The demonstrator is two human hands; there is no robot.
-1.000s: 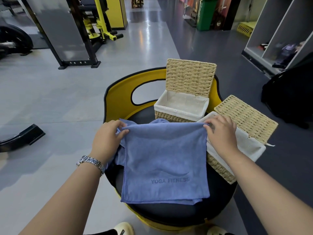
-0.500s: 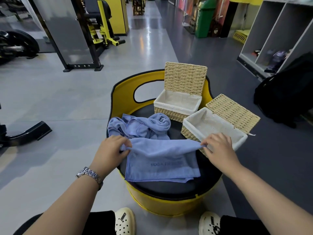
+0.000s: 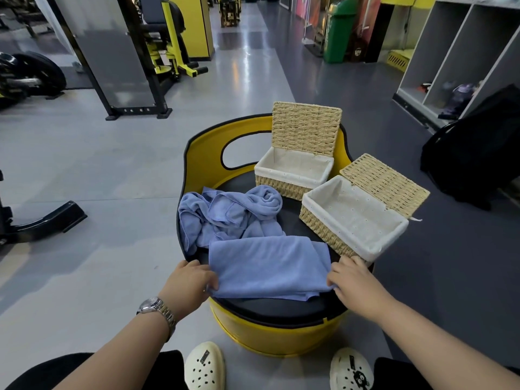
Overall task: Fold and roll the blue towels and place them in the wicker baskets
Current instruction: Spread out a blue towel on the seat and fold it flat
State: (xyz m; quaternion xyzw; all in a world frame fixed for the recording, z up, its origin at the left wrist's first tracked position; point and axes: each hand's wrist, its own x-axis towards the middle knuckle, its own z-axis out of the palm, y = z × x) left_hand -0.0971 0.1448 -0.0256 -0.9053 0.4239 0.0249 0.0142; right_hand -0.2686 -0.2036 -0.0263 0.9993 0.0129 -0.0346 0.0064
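The towel, spread out a second ago, is now doubled over — first fold made, rolling comes next by my reckoning. Left hand (image 3: 190, 278) pinches the near left corner of the folded towel (image 3: 267, 267), soft blue terry lying flat on the black padded seat (image 3: 281, 306). Behind it, a crumpled towel heap (image 3: 228, 212). Right hand (image 3: 353, 282) nips the right edge, beside the near basket (image 3: 332, 230), coarse woven straw, lined white, lid open; the far basket (image 3: 281, 185) is empty too.
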